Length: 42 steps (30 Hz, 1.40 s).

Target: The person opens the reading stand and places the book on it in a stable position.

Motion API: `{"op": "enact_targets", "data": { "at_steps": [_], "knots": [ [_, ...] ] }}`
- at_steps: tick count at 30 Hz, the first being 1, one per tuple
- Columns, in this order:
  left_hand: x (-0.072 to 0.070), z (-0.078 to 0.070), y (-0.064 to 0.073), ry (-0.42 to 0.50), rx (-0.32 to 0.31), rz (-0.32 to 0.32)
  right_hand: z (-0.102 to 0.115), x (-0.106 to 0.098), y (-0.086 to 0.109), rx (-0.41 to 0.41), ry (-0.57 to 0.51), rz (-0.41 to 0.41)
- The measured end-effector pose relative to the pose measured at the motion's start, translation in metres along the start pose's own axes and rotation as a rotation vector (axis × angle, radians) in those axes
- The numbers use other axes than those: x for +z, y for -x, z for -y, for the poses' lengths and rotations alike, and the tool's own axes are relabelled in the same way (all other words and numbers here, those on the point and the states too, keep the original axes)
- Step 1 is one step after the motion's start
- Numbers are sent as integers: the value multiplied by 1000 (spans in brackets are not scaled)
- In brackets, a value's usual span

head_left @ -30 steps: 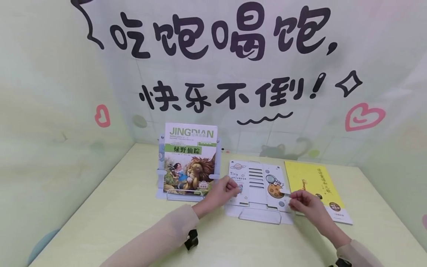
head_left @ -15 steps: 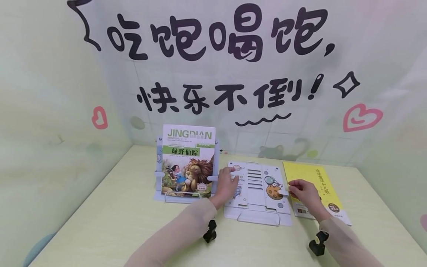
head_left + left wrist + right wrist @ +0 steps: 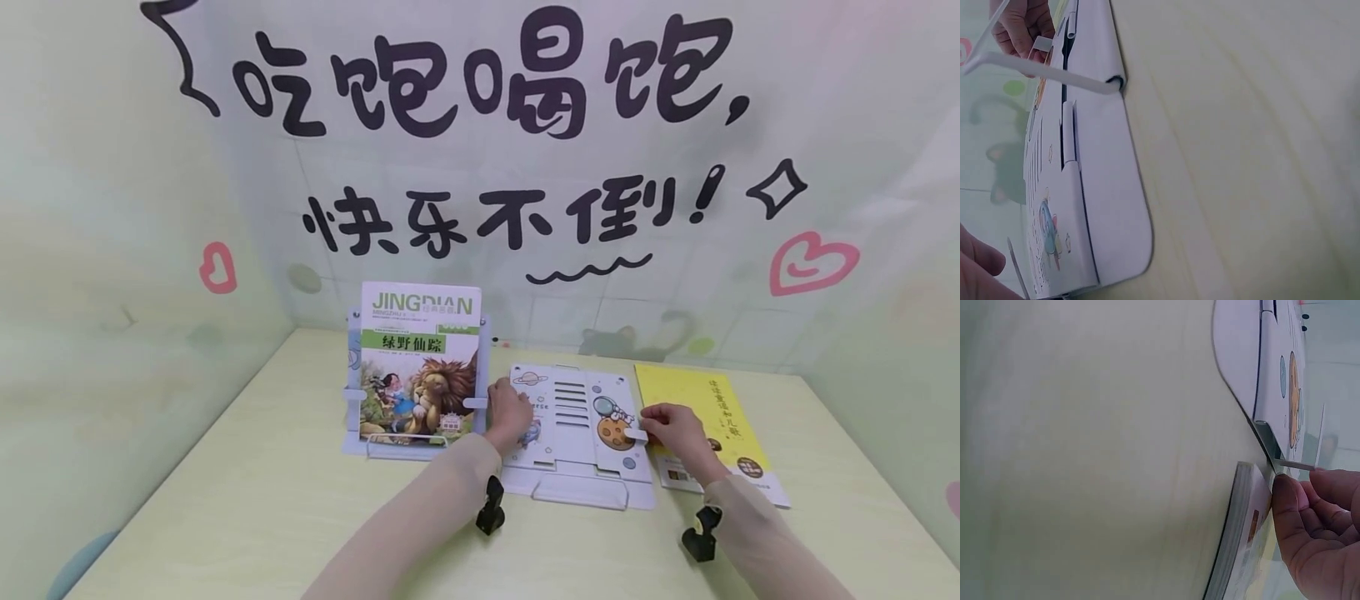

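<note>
A white book stand [image 3: 574, 421] with a space print and slots lies tilted low on the table, a wire rest [image 3: 581, 492] along its front. My right hand [image 3: 678, 433] pinches the white clip [image 3: 636, 435] at the stand's right edge; in the right wrist view, thumb and finger [image 3: 1297, 531] meet at this clip's outer side. At the left edge is my left hand [image 3: 510, 414], fingers bent. A thin white clip [image 3: 1016, 265] stands beside its fingertips in the left wrist view; whether they grip it is hidden.
Close on the left, another stand [image 3: 352, 425] holds an upright book [image 3: 420, 367] with a lion cover. A yellow-and-white book [image 3: 738, 433] lies flat at the right, partly under my right hand. A printed curtain [image 3: 450, 275] hangs behind the pale table [image 3: 247, 500].
My left hand has gone left across the stand to its left edge. My right hand has stayed at the right clip, shifting slightly. The view has drifted a little.
</note>
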State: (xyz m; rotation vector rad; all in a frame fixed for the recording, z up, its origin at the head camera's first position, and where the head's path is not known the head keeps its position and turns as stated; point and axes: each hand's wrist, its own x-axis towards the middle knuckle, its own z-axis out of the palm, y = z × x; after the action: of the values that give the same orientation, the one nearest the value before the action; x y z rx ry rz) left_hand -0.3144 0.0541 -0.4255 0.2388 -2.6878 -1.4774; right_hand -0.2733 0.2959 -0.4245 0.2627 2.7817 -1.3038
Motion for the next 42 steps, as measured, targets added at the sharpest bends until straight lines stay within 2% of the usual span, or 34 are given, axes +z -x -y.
{"op": "enact_targets", "data": {
  "at_steps": [6, 12, 17, 25, 34, 39, 42],
  "knots": [
    [1, 2, -2, -41, -44, 3, 2, 1, -3, 14, 4, 14],
    [1, 0, -3, 11, -100, 30, 2, 1, -4, 29, 3, 16],
    [1, -1, -2, 64, -127, 23, 1, 3, -4, 49, -23, 11],
    [0, -4, -1, 117, -85, 0, -1, 3, -3, 61, -80, -36],
    [-4, -15, 1, 189, -40, -29, -2, 0, 2, 27, -151, -114],
    [-7, -21, 4, 228, -7, -60, -1, -3, 8, 6, -194, -127],
    [-8, -24, 5, 271, -11, -58, -2, -6, 12, -9, -218, -130]
  ]
}}
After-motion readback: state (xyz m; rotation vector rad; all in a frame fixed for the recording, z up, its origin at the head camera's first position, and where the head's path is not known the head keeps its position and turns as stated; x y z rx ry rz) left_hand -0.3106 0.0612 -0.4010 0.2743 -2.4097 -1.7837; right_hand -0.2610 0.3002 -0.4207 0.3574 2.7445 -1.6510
